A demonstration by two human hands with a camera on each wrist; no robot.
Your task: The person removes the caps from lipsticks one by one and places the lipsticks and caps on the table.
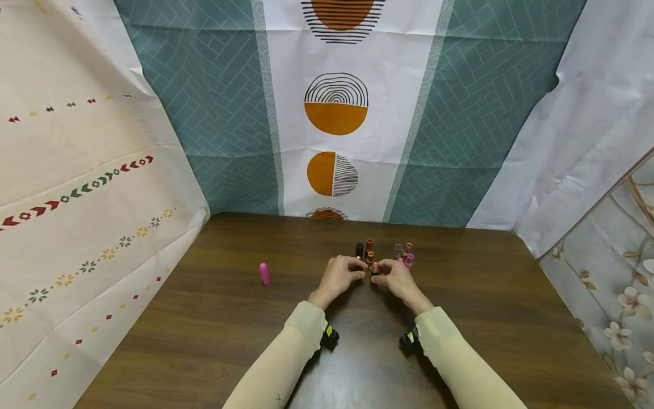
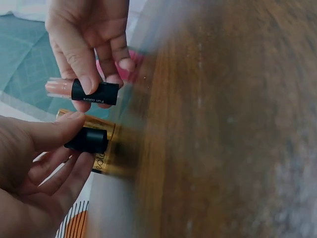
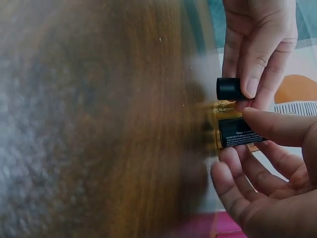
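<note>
My left hand (image 1: pixel 341 274) pinches a short black lipstick tube (image 2: pixel 88 140) between thumb and fingers. Close beside it, my right hand (image 1: pixel 397 277) holds a lipstick (image 2: pixel 96 91) with a black base and a clear top showing a peach-nude colour. Small white lettering runs along the black base. Gold tubes (image 1: pixel 370 257) stand just beyond the fingertips, partly covered by both hands in the wrist views. A black-topped tube (image 1: pixel 359 250) rises behind my left fingers.
A lone pink tube (image 1: pixel 264 274) stands on the brown wooden table (image 1: pixel 214 329) to the left. Behind my right hand is a small cluster with a clear-topped tube (image 1: pixel 398 250), a gold one (image 1: pixel 407 248) and a magenta one (image 1: pixel 410 259). Patterned cloth (image 1: pixel 219 113) hangs behind the table.
</note>
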